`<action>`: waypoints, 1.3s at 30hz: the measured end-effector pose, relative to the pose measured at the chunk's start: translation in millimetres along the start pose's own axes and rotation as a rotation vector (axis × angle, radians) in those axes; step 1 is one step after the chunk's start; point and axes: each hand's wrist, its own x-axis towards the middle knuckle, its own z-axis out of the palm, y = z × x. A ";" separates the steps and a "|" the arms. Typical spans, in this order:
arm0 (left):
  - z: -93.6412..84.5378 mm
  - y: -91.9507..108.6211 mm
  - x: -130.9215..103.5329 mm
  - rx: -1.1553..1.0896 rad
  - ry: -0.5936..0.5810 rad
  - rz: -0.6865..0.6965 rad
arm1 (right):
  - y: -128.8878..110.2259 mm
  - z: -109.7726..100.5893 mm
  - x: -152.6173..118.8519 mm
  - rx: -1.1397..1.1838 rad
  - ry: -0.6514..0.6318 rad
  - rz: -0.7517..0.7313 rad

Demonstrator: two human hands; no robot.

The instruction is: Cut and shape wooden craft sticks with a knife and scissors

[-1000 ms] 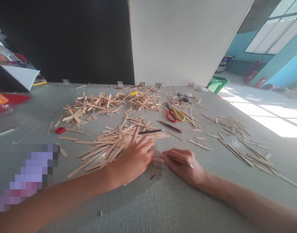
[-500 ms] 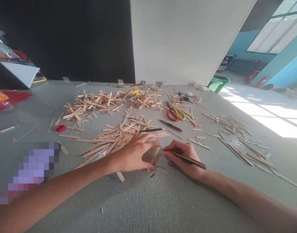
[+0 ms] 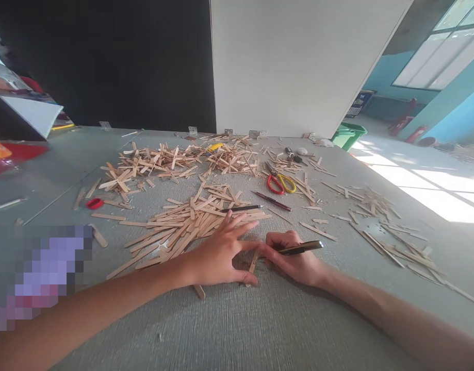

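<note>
My left hand point(image 3: 217, 255) spans a short wooden craft stick point(image 3: 254, 262), its thumb at the near end and its index finger by the far end. Dark marks show on that stick. My right hand point(image 3: 293, 263) grips a dark, gold-tinted pen point(image 3: 301, 248) close against the stick's far end. The pen's tip is hidden behind the fingers. Behind my left hand lies a heap of craft sticks point(image 3: 194, 219), with a black pen point(image 3: 242, 208) resting across its right side. Another stick point(image 3: 200, 291) pokes out below my left wrist.
Scissors point(image 3: 280, 183) with red and yellow handles lie beyond a dark red pen point(image 3: 273, 201). A larger pile of sticks point(image 3: 155, 162) stretches along the back, with keys point(image 3: 293, 154) to its right. Scattered sticks point(image 3: 403, 242) lie at right, a red ring point(image 3: 94, 204) at left.
Both hands have come together at the stick, which sits slightly nearer and to the right. The pen in my right hand has tipped more upright, and its tip is now hidden.
</note>
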 end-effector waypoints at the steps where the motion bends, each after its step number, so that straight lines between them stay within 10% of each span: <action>1: 1.0 -1.5 0.0 -0.011 0.006 0.004 | -0.5 0.4 0.1 -0.026 0.004 0.004; 39: -2.5 1.2 -0.4 -0.028 -0.065 0.002 | 1.1 -1.0 3.6 -0.198 -0.106 -0.184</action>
